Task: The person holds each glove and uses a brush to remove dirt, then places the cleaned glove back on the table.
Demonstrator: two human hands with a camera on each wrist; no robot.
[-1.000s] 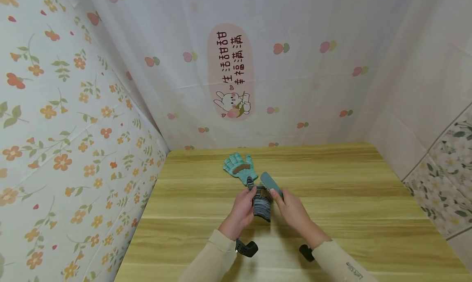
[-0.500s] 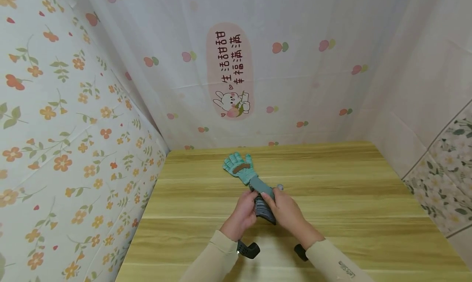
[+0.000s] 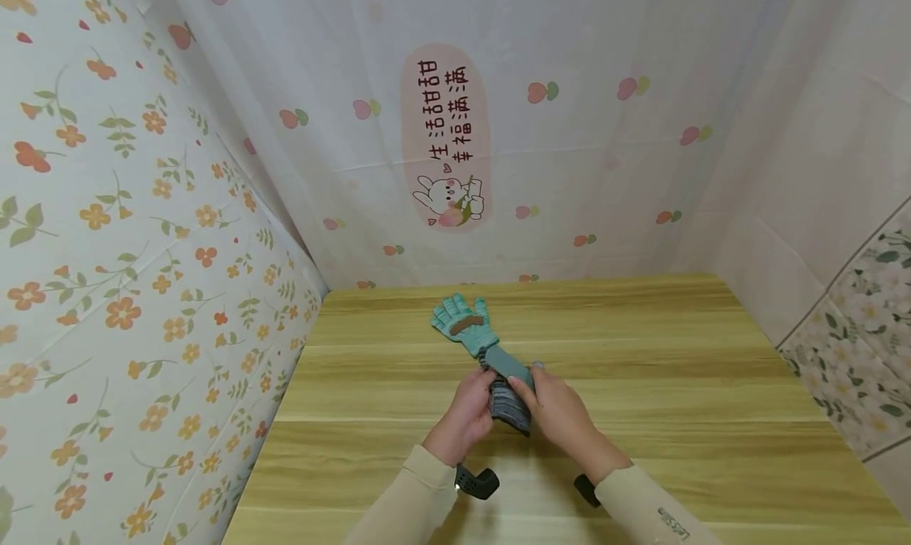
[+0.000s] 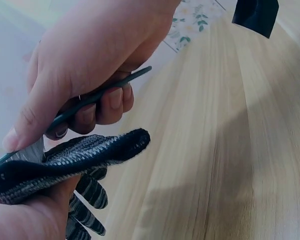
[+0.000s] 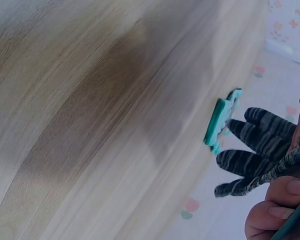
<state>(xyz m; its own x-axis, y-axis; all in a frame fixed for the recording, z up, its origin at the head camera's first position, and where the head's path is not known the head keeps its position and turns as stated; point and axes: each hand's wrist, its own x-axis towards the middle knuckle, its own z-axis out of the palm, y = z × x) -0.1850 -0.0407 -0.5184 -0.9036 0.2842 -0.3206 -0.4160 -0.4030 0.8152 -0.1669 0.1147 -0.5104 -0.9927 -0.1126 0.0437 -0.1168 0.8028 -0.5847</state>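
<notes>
Left grip [image 3: 466, 409] holds a grey striped glove [image 3: 508, 409] (black cuff [image 4: 131, 144]), right grip [image 3: 564, 412] a brush [image 3: 505, 365].

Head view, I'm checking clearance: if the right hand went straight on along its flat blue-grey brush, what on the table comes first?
Likely the teal knitted glove beyond the brush; depth unclear, the right hand might pass above.

The head camera looks forward and down over the desk [image 3: 640, 355] towards the back curtain [image 3: 584, 157], the farthest off. The left wrist camera sits close to the striped glove [image 3: 508, 409], facing its cuff and the right wall [image 4: 195, 22]. The right wrist camera, tilted, looks past the glove's fingers towards the left wall [image 5: 287, 25]; it and the head view share the green glove [image 3: 471, 336].
</notes>
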